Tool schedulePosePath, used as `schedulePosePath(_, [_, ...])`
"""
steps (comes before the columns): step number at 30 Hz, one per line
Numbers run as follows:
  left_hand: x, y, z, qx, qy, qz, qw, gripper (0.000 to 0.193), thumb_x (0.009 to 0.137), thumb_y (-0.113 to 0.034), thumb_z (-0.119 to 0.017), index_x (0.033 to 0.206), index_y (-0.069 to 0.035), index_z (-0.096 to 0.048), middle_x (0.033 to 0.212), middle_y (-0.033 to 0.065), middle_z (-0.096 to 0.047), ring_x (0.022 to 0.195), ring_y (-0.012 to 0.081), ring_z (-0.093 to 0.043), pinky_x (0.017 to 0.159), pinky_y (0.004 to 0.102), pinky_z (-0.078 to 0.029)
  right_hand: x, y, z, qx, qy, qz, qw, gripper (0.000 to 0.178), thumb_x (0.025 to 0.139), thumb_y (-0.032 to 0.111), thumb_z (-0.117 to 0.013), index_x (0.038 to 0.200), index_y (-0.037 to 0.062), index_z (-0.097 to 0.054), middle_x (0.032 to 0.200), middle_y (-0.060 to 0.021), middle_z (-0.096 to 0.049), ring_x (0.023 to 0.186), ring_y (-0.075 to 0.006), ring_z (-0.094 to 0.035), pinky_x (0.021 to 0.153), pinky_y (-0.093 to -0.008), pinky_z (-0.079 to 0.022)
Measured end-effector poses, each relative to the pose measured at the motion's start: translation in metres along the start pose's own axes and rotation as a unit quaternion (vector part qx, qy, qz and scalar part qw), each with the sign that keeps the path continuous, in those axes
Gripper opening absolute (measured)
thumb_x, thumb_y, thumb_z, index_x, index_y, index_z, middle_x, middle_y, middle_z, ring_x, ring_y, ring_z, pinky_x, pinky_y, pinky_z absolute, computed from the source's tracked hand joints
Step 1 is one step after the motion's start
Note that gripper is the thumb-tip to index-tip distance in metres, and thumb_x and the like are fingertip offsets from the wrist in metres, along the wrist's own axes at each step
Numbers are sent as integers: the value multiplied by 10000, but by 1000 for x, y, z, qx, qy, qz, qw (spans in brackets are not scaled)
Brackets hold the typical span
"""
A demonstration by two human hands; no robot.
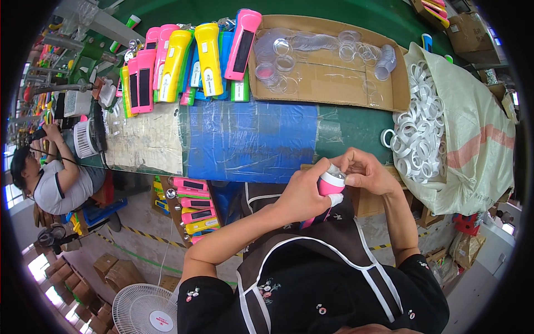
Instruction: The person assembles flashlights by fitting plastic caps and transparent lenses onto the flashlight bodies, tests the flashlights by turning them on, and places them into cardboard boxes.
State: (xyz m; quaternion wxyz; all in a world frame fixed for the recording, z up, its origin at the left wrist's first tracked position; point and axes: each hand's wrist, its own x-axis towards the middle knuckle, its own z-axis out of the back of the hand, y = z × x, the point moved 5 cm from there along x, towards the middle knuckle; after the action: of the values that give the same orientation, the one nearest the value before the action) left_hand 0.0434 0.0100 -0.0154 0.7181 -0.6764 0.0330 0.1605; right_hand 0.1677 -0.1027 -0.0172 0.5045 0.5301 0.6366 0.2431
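Note:
My left hand (303, 192) is wrapped round a pink flashlight (328, 188), its head tilted up in front of my apron. A white ring (335, 177) sits round the flashlight's head, with a shiny clear or silvery face inside it. My right hand (371, 171) is closed, thumb and fingers pinched at the right side of that ring. Something white, like cloth or tape, covers a fingertip of my left hand below the head. Most of the flashlight's handle is hidden by my hand and apron.
A cardboard tray (328, 99) of clear round lenses lies beyond my hands. Loose white rings (418, 125) spill from a woven sack (473, 133) at right. Pink, yellow and blue flashlights (208, 58) are stacked far left; more fill a box (194, 209) below. A co-worker (58, 181) sits at left.

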Motion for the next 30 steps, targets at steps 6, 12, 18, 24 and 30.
schedulePosePath(6, [1,6,1,-9,13,53,998,464,721,-130,-785,1088,-39,-515,954,182,-660,897,385,-667,784,415,-507,1,14,-7,-175,-34,-31,984,286,902,184,-718,1049,38,-520,1296,-162,-587,1194,-190,-543,1033,-351,-414])
schedulePosePath(12, [2,2,-4,45,5,33,998,450,718,-105,-746,1094,-35,-510,935,204,-654,884,420,-656,766,445,-501,1,16,-2,-93,0,-46,995,280,894,158,-721,1059,38,-528,1244,-114,-606,1187,-163,-544,1032,-328,-414])
schedulePosePath(18, [8,1,-5,41,4,5,999,500,711,-129,-756,1132,-33,-503,921,212,-653,871,438,-641,767,471,-497,6,13,-3,-107,-54,-83,989,261,878,93,-718,1051,46,-528,1244,-89,-580,1136,-134,-545,1043,-318,-414])
schedulePosePath(24, [4,-2,-6,39,13,2,999,458,715,-128,-751,1089,-30,-506,913,212,-657,877,440,-641,767,474,-496,1,11,-5,-2,3,1,1000,301,850,144,-762,1007,66,-517,1182,-70,-583,1087,-122,-538,968,-278,-433])
schedulePosePath(30, [12,-3,-2,38,-5,20,999,429,711,-129,-768,1049,-32,-521,889,194,-664,873,416,-655,757,459,-497,-2,-11,7,-71,-122,-39,989,211,874,130,-737,863,50,-542,1278,-149,-578,1053,-130,-567,945,-297,-453])
